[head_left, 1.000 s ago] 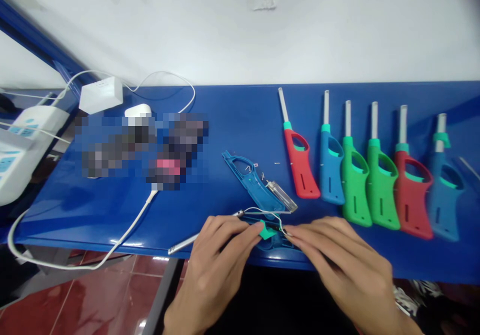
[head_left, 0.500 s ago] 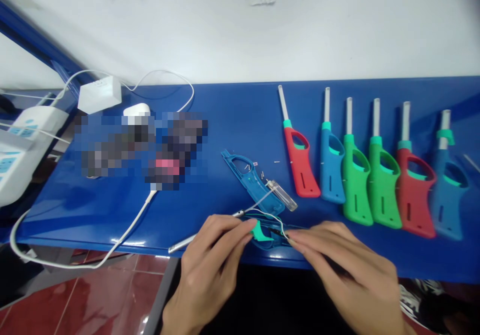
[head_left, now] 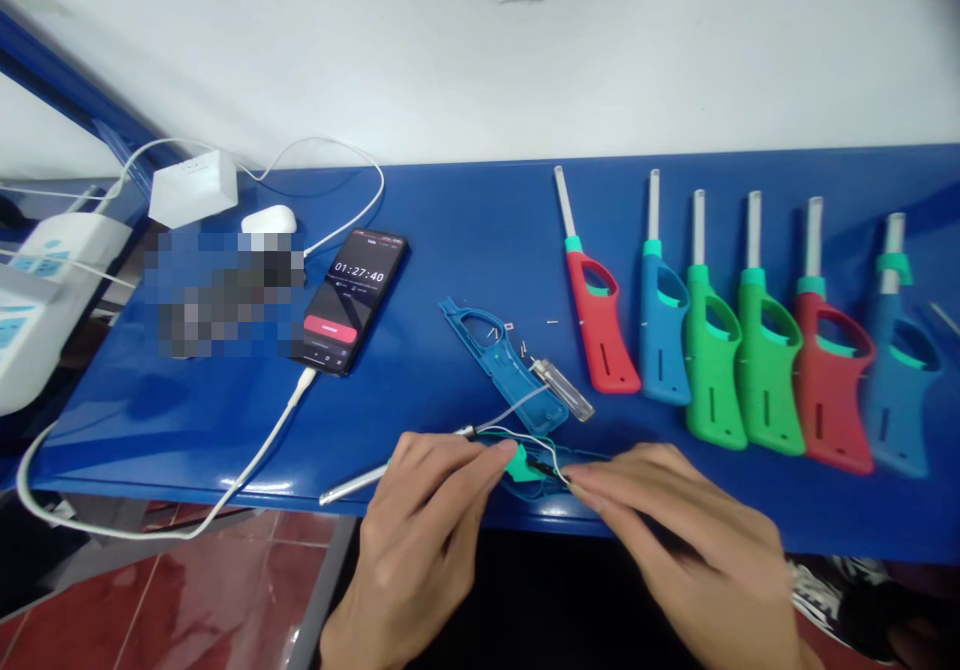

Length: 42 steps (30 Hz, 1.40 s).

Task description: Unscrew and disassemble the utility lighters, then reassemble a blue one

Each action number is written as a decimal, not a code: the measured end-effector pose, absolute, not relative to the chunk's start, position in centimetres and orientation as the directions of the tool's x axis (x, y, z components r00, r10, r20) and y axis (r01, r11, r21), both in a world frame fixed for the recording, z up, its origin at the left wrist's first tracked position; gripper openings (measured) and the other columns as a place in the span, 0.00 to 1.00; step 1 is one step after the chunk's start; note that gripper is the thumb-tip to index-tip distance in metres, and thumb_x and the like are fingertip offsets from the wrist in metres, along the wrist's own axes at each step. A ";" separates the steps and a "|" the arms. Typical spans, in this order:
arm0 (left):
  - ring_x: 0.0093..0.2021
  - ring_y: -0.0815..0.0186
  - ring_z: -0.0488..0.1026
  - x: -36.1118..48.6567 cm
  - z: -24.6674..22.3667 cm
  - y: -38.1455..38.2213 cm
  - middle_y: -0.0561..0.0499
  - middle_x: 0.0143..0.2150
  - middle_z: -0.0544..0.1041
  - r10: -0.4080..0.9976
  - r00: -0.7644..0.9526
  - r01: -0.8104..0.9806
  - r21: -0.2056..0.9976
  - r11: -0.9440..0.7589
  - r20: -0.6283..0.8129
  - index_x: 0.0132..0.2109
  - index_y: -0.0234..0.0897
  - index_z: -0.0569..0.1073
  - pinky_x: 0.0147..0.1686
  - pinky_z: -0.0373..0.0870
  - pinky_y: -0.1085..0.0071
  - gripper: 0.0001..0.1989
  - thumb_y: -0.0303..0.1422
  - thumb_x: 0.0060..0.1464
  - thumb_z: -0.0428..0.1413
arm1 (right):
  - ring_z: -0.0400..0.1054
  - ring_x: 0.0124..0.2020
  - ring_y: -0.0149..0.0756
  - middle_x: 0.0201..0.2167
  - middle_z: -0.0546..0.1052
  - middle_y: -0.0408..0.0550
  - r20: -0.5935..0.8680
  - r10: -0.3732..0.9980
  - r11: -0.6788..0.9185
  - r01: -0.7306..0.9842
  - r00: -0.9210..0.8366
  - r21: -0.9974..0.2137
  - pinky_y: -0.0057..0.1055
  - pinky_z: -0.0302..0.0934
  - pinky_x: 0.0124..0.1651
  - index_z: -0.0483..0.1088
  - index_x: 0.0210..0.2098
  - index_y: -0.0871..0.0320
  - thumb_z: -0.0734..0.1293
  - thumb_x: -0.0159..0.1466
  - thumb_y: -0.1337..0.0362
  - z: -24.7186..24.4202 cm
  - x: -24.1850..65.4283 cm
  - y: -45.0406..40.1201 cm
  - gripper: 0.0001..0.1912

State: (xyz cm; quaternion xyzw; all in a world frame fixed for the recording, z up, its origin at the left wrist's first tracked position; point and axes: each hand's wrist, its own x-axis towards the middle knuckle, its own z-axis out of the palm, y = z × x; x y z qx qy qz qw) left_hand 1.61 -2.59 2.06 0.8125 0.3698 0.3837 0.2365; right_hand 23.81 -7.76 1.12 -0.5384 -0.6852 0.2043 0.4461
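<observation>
My left hand (head_left: pixel 424 530) pinches a green trigger (head_left: pixel 519 463) over a blue lighter half-shell (head_left: pixel 529 491) at the table's front edge. Between the fingertips of my right hand (head_left: pixel 697 540) is a slim black igniter piece with a white wire (head_left: pixel 546 442); its front end meets the trigger. A metal lighter tube (head_left: pixel 352 484) lies partly behind my left hand. Beyond my hands rests the other blue half-shell (head_left: pixel 499 360), with a clear fuel tank (head_left: pixel 566 392) beside it. Small screws (head_left: pixel 523 349) are scattered around that shell.
Several assembled lighters stand in a row on the right, beginning with a red one (head_left: pixel 604 340). To the left lie a phone (head_left: pixel 352 300) on a white cable, a white case (head_left: pixel 270 220), a white box (head_left: pixel 193 188) and a power strip (head_left: pixel 82 250). A wall rises behind the blue table (head_left: pixel 450 220).
Both hands have shifted slightly left, the right one more. The black igniter piece is now closer to the green trigger. The metal tube has slid a little left.
</observation>
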 end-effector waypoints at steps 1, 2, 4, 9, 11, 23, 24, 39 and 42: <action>0.46 0.66 0.73 1.6 2.1 -2.7 0.49 0.46 0.79 0.780 0.454 0.440 0.653 -0.616 0.429 0.58 0.32 0.76 0.46 0.69 0.65 0.24 0.09 0.60 0.55 | 0.74 0.37 0.30 0.38 0.84 0.40 0.398 0.917 0.343 0.559 -0.025 -0.755 0.32 0.71 0.41 0.78 0.48 0.54 0.70 0.65 0.79 1.1 23.8 -7.7 0.17; 0.46 0.66 0.72 1.5 2.1 -2.9 0.49 0.46 0.78 0.777 0.480 0.465 0.633 -0.619 0.408 0.61 0.34 0.75 0.46 0.69 0.64 0.26 0.09 0.61 0.53 | 0.74 0.37 0.30 0.38 0.84 0.40 0.405 0.914 0.348 0.563 -0.026 -0.749 0.32 0.71 0.41 0.78 0.48 0.55 0.70 0.65 0.80 1.1 23.7 -7.7 0.17; 0.45 0.64 0.70 1.5 2.1 -3.2 0.49 0.45 0.76 0.770 0.526 0.512 0.588 -0.626 0.362 0.64 0.38 0.73 0.46 0.68 0.63 0.31 0.09 0.60 0.50 | 0.75 0.37 0.31 0.38 0.84 0.40 0.416 0.909 0.353 0.571 -0.023 -0.741 0.33 0.70 0.42 0.78 0.48 0.55 0.70 0.65 0.80 1.1 23.7 -7.6 0.17; 0.45 0.61 0.68 1.7 2.4 -3.9 0.45 0.46 0.72 0.765 0.569 0.578 0.515 -0.634 0.302 0.65 0.37 0.72 0.45 0.68 0.61 0.32 0.10 0.59 0.48 | 0.74 0.39 0.31 0.39 0.84 0.41 0.412 0.911 0.355 0.581 -0.038 -0.732 0.34 0.70 0.43 0.78 0.49 0.55 0.70 0.65 0.80 0.9 23.7 -7.6 0.18; 0.47 0.60 0.69 1.6 2.5 -4.0 0.44 0.48 0.73 0.776 0.550 0.595 0.507 -0.624 0.309 0.63 0.35 0.74 0.47 0.68 0.60 0.29 0.10 0.60 0.49 | 0.74 0.39 0.31 0.39 0.84 0.41 0.411 0.911 0.358 0.581 -0.044 -0.731 0.34 0.69 0.43 0.78 0.50 0.55 0.70 0.65 0.81 0.8 23.8 -7.7 0.19; 0.43 0.67 0.74 0.6 2.8 -4.4 0.48 0.43 0.75 0.775 0.498 0.640 0.438 -0.631 0.389 0.56 0.33 0.78 0.46 0.72 0.70 0.16 0.17 0.65 0.58 | 0.74 0.39 0.30 0.38 0.84 0.43 0.427 0.902 0.369 0.624 -0.062 -0.689 0.32 0.69 0.43 0.78 0.47 0.59 0.69 0.67 0.80 1.4 23.4 -7.2 0.14; 0.42 0.67 0.74 0.8 2.9 -4.5 0.48 0.43 0.75 0.796 0.469 0.667 0.437 -0.604 0.384 0.55 0.34 0.78 0.43 0.73 0.71 0.14 0.19 0.66 0.57 | 0.74 0.39 0.30 0.38 0.84 0.43 0.427 0.902 0.370 0.624 -0.064 -0.689 0.32 0.69 0.43 0.78 0.48 0.59 0.69 0.66 0.80 1.4 23.5 -7.2 0.15; 0.39 0.69 0.80 1.8 2.0 -4.8 0.49 0.44 0.81 0.842 0.397 0.709 0.461 -0.534 0.365 0.54 0.38 0.77 0.39 0.78 0.75 0.09 0.29 0.69 0.59 | 0.77 0.40 0.36 0.40 0.85 0.44 0.439 0.898 0.370 0.603 -0.037 -0.707 0.37 0.70 0.42 0.79 0.49 0.57 0.69 0.64 0.82 1.0 23.6 -7.6 0.19; 0.38 0.69 0.79 1.9 1.8 -4.7 0.49 0.43 0.81 0.823 0.401 0.682 0.469 -0.561 0.402 0.53 0.37 0.78 0.39 0.77 0.74 0.09 0.27 0.67 0.60 | 0.77 0.40 0.35 0.40 0.84 0.43 0.430 0.902 0.369 0.609 -0.051 -0.702 0.37 0.70 0.43 0.78 0.50 0.57 0.69 0.64 0.82 1.0 23.6 -7.7 0.20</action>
